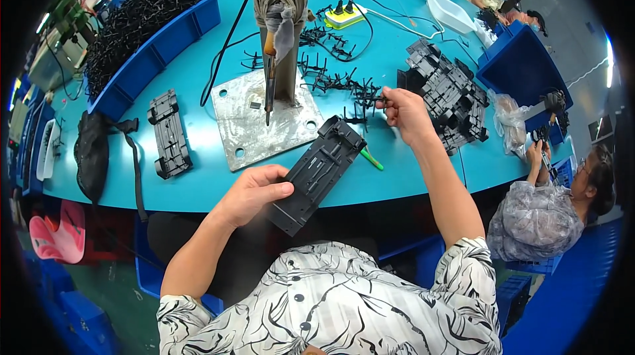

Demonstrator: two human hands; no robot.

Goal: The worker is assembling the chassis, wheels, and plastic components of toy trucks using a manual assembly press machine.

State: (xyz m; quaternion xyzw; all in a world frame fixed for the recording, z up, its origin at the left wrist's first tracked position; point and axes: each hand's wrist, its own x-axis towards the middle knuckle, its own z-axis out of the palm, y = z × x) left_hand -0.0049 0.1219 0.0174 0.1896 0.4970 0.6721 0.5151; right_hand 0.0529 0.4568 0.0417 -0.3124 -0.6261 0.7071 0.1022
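Observation:
My left hand (253, 197) grips a black plastic toy-car chassis (320, 171) at its near end, thumb on top, holding it tilted over the table's front edge. Over the table to the right, the fingertips of my right hand (409, 115) are pinched on a small dark plastic part, mostly covered by the fingers. Beside them lie loose black branching plastic parts (331, 82). A stack of black chassis (450, 93) lies just right of that hand. A single chassis (169, 133) rests on the left of the table.
A soldering iron (270, 80) hangs tip down on a cloth-wrapped post above a metal plate (254, 146). A blue bin (159, 41) of black parts stands far left. A green tool (372, 159) lies behind the held chassis. Cords run from a power strip (345, 16). Another person (539, 216) works at right.

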